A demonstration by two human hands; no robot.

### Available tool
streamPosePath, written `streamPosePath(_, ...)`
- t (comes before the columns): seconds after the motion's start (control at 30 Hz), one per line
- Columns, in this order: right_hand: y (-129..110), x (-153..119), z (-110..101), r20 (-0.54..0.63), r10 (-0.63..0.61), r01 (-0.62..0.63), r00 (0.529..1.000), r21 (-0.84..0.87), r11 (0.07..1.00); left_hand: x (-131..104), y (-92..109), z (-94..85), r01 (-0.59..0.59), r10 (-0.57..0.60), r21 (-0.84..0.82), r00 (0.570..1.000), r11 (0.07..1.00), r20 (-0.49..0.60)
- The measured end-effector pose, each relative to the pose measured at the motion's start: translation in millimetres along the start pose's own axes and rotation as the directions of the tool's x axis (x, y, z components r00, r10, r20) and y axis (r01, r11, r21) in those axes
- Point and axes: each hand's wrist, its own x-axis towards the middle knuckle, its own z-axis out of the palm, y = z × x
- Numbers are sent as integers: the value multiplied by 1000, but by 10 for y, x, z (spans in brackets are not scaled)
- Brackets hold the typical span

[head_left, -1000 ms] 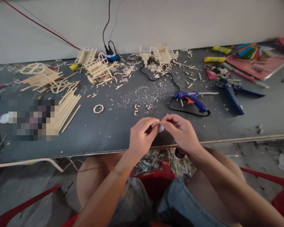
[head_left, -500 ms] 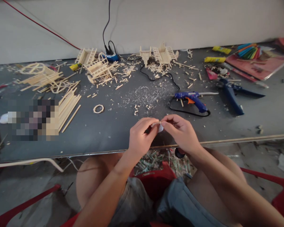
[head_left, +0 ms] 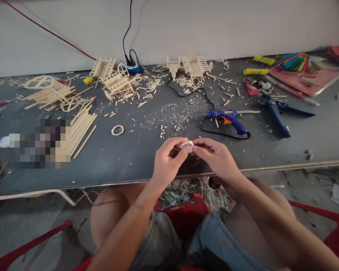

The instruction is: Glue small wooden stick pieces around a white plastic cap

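Observation:
Between the fingertips of both hands is a small round white disc (head_left: 187, 146), its face tilted up toward me near the table's front edge. My left hand (head_left: 169, 156) pinches it from the left, with the thumb on its near side. From the right, my right hand (head_left: 214, 154) grips its edge between thumb and fingers. A small ring of pale stick pieces (head_left: 118, 130) lies flat to the left of my hands. Beyond my right hand rests a blue glue gun (head_left: 228, 119) with an orange trigger. Short cut stick bits (head_left: 162, 131) lie just past my fingers.
Pale wooden sticks (head_left: 83, 130) lie at the left, beside a blurred-out patch. Small stick-built models (head_left: 196, 67) stand along the wall among scraps. Dark blue cutters (head_left: 277, 114), yellow tubes (head_left: 255, 71) and a red folder (head_left: 307, 79) lie to the right. A black cord crosses the table.
The disc has turned from nearly edge-on to show its white face. My left thumb and fingers have shifted around it; both hands stay in about the same place.

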Motion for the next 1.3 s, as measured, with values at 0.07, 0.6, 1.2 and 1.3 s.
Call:
streamPosePath(0.07, 14, 14, -15, -8, -14, 14, 1000, 42, 999, 10, 15, -1, 106, -98, -176, 994, 979, 54)
streamPosePath(0.6, -125, 398, -953, -681, -331, 180, 654, -285, 942, 66, -2, -67, 372, -369, -282, 927, 885, 64)
streamPosePath(1.2, -85, 550, -1034, -170, 357, -327, 918, 183, 927, 114, 33, -112, 434, -450, -403, 891, 806, 62)
streamPosePath(1.3, -117, 481, -915, -46, 297, -270, 954, 304, 914, 124, 43, -121, 444, -462, -439, 884, 781, 72)
